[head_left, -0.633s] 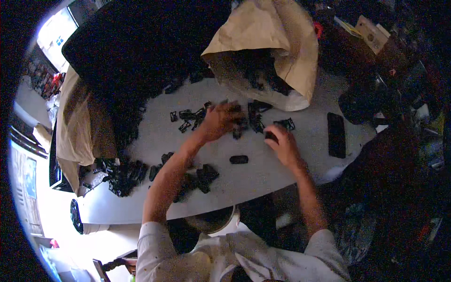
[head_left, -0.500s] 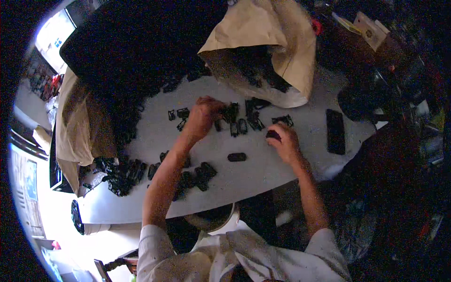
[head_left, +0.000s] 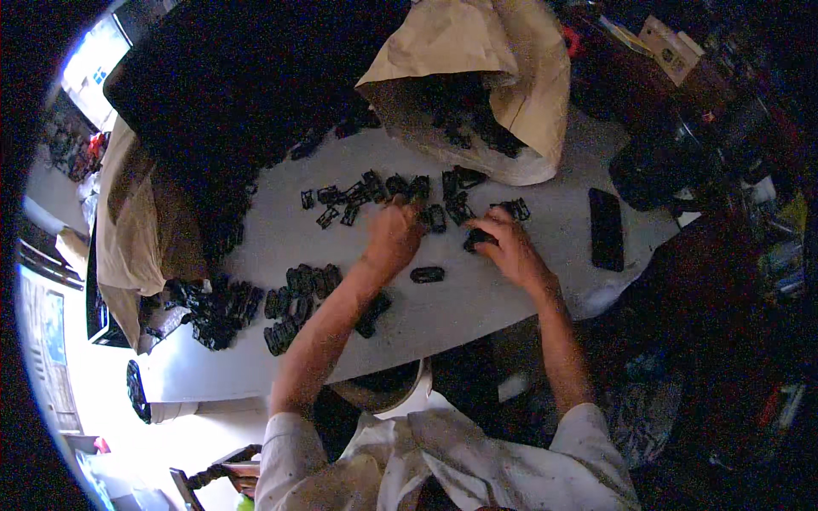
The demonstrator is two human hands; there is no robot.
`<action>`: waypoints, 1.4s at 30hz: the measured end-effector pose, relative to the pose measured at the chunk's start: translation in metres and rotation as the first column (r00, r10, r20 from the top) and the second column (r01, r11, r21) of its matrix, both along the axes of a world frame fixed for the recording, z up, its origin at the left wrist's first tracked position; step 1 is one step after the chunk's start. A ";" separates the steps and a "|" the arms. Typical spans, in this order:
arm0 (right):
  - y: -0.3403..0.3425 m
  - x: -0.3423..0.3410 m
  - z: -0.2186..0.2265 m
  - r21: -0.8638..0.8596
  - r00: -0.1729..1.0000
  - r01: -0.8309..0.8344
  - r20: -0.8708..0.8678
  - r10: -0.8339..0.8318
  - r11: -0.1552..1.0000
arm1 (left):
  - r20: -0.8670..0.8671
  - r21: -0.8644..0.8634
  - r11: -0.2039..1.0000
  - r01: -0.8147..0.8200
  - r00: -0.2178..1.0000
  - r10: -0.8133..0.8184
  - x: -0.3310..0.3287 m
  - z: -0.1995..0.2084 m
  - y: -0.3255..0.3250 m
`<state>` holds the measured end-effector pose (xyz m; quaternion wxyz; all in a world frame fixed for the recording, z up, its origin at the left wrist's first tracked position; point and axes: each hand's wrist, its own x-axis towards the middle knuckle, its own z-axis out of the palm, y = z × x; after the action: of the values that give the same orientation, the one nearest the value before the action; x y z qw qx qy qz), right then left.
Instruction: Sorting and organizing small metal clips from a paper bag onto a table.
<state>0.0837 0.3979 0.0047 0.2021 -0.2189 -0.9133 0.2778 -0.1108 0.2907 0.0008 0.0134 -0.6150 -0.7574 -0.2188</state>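
Note:
Small black plastic frame-like parts (head_left: 342, 198) lie in a loose row across the table's middle. My left hand (head_left: 394, 234) is among them, its fingers bent and pressed together; what they grip, if anything, is hidden. Just right of its fingertips lies an oblong black part (head_left: 436, 219). My right hand (head_left: 511, 249) pinches a small black plastic part (head_left: 479, 240) between thumb and fingers, low over the table. Nearer to me, between the forearms, a single oblong black part (head_left: 427, 274) lies flat. More black parts (head_left: 313, 279) sit in rows by my left forearm.
A large brown paper bag (head_left: 452, 51) lies open toward me at the back, with black parts inside. Another paper bag (head_left: 128, 221) stands at the left beside a dark heap. A black phone-like slab (head_left: 606, 230) rests on the white table (head_left: 477, 307) at right.
My left hand has come nearer to me and slightly right, uncovering black parts at the back. My right hand has shifted slightly left, still with the black part.

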 end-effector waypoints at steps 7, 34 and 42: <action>0.002 0.006 -0.005 0.025 0.998 -0.057 0.034 0.056 0.998 | -0.019 -0.016 0.998 0.058 0.998 -0.059 0.004 -0.006 0.001; 0.001 0.030 -0.005 0.013 0.995 -0.094 -0.035 0.094 0.995 | 0.120 -0.006 0.979 0.205 0.972 -0.203 0.057 -0.020 0.027; -0.009 0.030 0.022 0.372 0.983 0.182 -0.082 -0.162 0.910 | 0.950 -0.014 0.997 0.078 0.313 -0.011 0.034 -0.022 0.025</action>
<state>0.1138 0.3886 0.0267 0.2868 -0.2484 -0.9215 0.0833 -0.0772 0.3155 -0.0210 -0.4561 -0.3915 -0.6105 -0.5158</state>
